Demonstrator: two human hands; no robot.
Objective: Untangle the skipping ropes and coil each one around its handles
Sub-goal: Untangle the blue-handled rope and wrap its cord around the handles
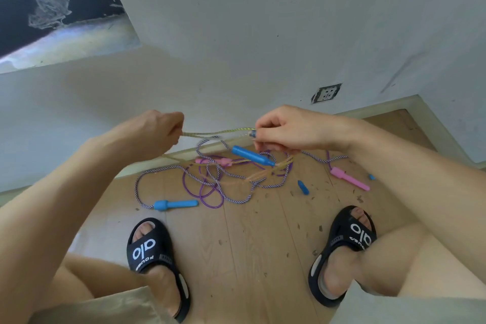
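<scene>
A tangle of skipping ropes (pixel 226 179) lies on the wooden floor by the wall: a purple one, a white-and-purple braided one and a yellow one. My left hand (pixel 157 131) pinches the yellow rope (pixel 218 132), lifted and stretched between both hands. My right hand (pixel 286 129) grips the rope's end at a small blue handle tip. A blue handle (pixel 252 156) hangs just under the right hand. Another blue handle (pixel 175 204) lies at front left. Pink handles lie in the middle (pixel 213 161) and at right (pixel 348 178).
My two feet in black slides (pixel 155 252) (pixel 349 242) stand on the floor (pixel 249 244) in front of the ropes. A small blue piece (pixel 303 187) lies loose among dark debris. A white wall with a socket (pixel 326 93) is close behind.
</scene>
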